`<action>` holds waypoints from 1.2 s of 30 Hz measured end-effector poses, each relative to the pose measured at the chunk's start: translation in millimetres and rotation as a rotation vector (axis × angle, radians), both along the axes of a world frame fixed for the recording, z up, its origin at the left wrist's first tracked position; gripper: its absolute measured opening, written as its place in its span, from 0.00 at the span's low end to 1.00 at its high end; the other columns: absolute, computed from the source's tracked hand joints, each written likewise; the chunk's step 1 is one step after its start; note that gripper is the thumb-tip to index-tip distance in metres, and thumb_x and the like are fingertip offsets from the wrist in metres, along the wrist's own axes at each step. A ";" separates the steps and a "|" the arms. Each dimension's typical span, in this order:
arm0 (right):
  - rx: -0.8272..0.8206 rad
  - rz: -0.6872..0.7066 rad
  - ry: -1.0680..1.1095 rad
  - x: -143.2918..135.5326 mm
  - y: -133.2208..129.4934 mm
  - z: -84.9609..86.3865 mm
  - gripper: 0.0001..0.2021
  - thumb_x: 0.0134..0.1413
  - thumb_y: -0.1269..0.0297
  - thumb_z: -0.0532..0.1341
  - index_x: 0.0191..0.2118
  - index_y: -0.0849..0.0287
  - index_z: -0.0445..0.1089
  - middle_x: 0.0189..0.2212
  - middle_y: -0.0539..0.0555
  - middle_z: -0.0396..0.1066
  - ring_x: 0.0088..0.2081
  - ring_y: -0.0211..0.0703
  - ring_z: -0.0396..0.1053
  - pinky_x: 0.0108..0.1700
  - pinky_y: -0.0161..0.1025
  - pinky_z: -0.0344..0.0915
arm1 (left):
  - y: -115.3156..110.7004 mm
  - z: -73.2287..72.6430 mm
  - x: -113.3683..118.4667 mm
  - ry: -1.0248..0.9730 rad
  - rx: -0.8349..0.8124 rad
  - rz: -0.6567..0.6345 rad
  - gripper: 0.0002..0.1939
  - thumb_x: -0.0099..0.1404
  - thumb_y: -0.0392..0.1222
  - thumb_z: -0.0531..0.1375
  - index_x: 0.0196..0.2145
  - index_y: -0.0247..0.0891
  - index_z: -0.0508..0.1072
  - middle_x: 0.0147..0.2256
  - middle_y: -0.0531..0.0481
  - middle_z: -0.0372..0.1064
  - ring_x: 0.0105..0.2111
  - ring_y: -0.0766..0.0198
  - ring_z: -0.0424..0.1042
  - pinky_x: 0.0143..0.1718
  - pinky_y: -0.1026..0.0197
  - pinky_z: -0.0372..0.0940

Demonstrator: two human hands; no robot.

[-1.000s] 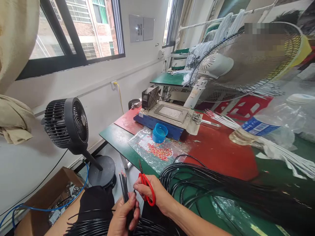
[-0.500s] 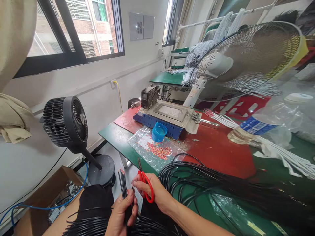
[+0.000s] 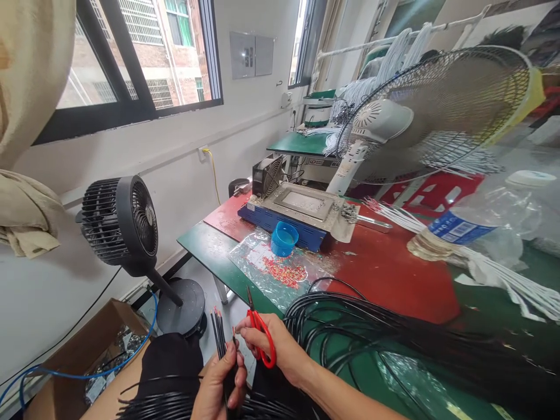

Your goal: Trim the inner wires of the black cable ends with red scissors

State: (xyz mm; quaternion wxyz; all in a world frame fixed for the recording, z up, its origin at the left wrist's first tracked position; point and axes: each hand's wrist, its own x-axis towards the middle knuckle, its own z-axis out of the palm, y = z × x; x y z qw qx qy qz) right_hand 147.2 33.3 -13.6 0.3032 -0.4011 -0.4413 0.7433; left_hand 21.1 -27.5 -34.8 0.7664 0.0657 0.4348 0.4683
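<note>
Two fans (image 3: 120,219) (image 3: 437,111), one scissors (image 3: 261,329), one blue cup (image 3: 284,239), one bottle (image 3: 481,221).

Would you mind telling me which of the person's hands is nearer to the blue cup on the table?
Right. The right hand, gripping the red scissors, is below the blue cup; the left hand, pinching black wires, sits lower and further left.

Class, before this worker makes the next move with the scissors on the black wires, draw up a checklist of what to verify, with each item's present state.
1. Left hand grips the black wire bundle: ok.
2. Right hand holds the red scissors: ok.
3. Wire ends level: cannot tell.
4. Blades clear of fingers: cannot tell.
5. Black cable pile lies on the green table: ok.
</note>
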 end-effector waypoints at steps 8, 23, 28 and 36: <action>0.054 0.004 -0.013 1.6 -0.7 0.2 0.19 0.40 0.50 0.64 0.26 0.64 0.67 0.15 0.46 0.58 0.19 0.31 0.53 0.22 0.31 0.49 | 0.2 -7.4 5.5 0.106 0.040 -0.032 0.19 0.48 0.55 0.62 0.22 0.36 0.64 0.11 0.57 0.62 0.05 0.80 0.47 0.10 0.70 0.33; 0.266 0.032 -0.163 3.8 -0.3 -4.7 0.17 0.45 0.52 0.60 0.24 0.63 0.67 0.15 0.46 0.59 0.18 0.30 0.52 0.20 0.30 0.47 | 0.2 -0.4 -0.9 -0.156 -0.018 -0.012 0.15 0.51 0.48 0.63 0.24 0.32 0.67 0.13 0.57 0.62 0.06 0.80 0.50 0.09 0.73 0.38; 0.296 0.035 -0.177 4.3 -0.7 1.0 0.14 0.46 0.56 0.60 0.23 0.63 0.68 0.15 0.46 0.59 0.19 0.31 0.52 0.22 0.30 0.49 | -0.8 -0.7 -2.2 0.140 0.053 0.012 0.17 0.49 0.50 0.64 0.27 0.35 0.64 0.16 0.56 0.66 0.06 0.81 0.47 0.11 0.71 0.34; 0.391 0.039 -0.218 6.3 0.9 -0.6 0.11 0.46 0.58 0.61 0.25 0.62 0.69 0.17 0.46 0.57 0.21 0.32 0.52 0.23 0.31 0.49 | 0.9 8.7 -6.9 0.137 0.021 0.065 0.13 0.55 0.47 0.59 0.25 0.33 0.65 0.15 0.55 0.66 0.06 0.82 0.47 0.11 0.71 0.33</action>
